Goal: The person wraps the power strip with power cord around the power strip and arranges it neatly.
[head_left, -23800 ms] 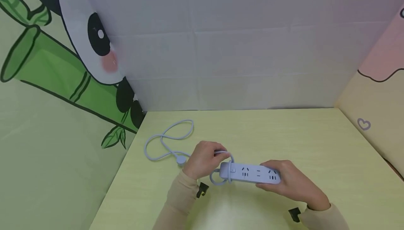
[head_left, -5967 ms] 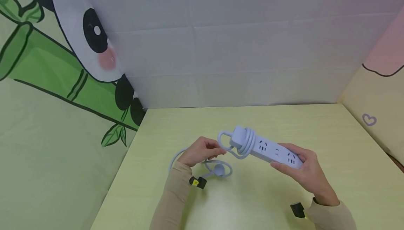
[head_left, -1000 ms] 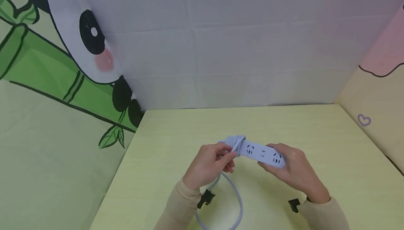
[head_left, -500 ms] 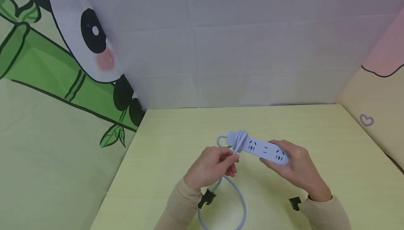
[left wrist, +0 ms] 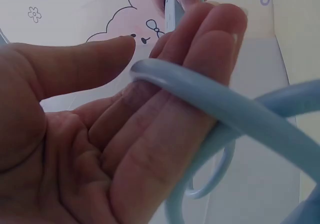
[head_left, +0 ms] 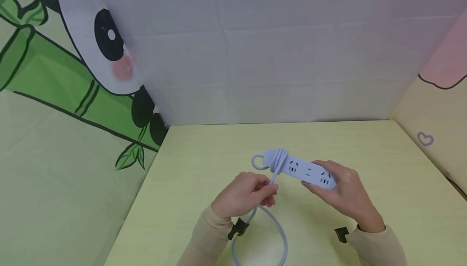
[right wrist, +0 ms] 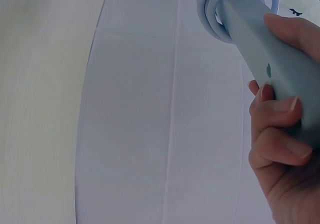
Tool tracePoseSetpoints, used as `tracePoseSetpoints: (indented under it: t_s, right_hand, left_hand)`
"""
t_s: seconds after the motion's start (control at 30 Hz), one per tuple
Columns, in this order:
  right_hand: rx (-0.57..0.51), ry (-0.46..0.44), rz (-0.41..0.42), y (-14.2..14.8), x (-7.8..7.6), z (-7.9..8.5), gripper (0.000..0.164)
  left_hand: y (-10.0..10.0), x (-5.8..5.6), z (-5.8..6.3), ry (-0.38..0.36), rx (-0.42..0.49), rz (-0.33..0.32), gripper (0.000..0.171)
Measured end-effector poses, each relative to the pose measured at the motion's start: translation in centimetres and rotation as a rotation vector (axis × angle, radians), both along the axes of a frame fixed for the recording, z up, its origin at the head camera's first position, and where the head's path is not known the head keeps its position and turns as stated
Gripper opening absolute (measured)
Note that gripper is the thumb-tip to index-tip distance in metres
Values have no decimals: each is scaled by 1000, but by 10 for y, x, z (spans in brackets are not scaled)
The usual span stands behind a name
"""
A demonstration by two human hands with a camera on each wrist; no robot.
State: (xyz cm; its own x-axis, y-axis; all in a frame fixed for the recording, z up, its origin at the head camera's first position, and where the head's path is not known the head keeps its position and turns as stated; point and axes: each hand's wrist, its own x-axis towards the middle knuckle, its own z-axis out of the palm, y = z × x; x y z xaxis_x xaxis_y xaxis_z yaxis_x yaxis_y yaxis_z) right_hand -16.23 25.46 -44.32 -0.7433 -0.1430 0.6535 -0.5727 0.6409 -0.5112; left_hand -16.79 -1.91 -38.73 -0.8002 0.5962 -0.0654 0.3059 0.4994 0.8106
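My right hand point(head_left: 344, 191) grips the right end of a white power strip point(head_left: 304, 169), sockets facing up, held above the table. Its fingers curl round the strip's underside in the right wrist view. Several turns of the strip's white cord point(head_left: 280, 160) wrap its left end, and a small loop sticks out beyond that end. My left hand point(head_left: 246, 195) pinches the cord just below the wrap, thumb against fingers. In the left wrist view the cord point(left wrist: 200, 91) crosses the left fingers. From there it hangs in a large loop point(head_left: 282, 233) running past the bottom edge; the plug is hidden.
Beneath both hands spreads a pale yellow table point(head_left: 204, 148). A grey-white panel point(head_left: 270, 63) stands along its back edge, with printed walls at left and right. Dark tags point(head_left: 238, 228) sit at the cuffs.
Since the earliest frame, the cord has gone from one turn round the strip to several. Over the last second, the strip moved slightly up and right, and the left hand drew the cord downward.
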Motion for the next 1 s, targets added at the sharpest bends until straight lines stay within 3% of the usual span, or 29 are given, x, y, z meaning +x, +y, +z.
tracePoseSetpoints:
  t_s: [0.2,0.6,0.87,1.0]
  right_hand:
    - [-9,47,-11,-1,1,1,52]
    - [-29,83,-23,-3,7,4,53]
    - [-86,70,-28,-2,8,6,54]
    - [-113,69,-22,-1,8,7,54]
  left_hand:
    - [-4,-1,-2,42,-56,-42,27]
    - [-10,0,-4,9,-90,-70,29]
    - [-12,-3,-4,92,-199,-233,30]
    - [-13,-4,-4,74,-221,-254,29]
